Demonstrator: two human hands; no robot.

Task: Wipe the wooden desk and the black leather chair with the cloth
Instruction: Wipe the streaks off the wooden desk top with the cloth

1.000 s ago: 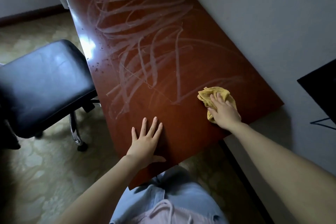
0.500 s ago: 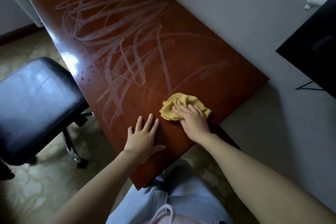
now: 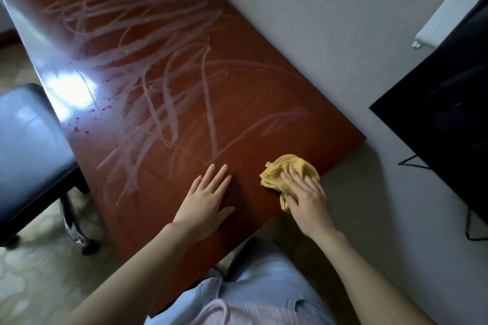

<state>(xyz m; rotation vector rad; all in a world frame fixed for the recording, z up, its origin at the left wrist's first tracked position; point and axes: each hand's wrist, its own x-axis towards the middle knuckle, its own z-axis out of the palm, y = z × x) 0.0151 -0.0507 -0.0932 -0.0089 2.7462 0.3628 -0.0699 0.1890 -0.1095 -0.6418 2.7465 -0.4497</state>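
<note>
black leather chair (image 3: 29,155): just beside desk's left edge | wooden desk (image 3: 184,87): pale wipe streaks across top | left hand (image 3: 208,200): flat on desk's near end, fingers spread | yellow cloth (image 3: 285,169): bunched at desk's right edge | right hand (image 3: 306,203): presses cloth, fingers laid straight over it | black screen (image 3: 443,113): right of desk, apart

Crumpled yellow cloth (image 3: 280,172) lies on streaked wooden desk (image 3: 184,92), black leather chair (image 3: 29,153) beside.
</note>
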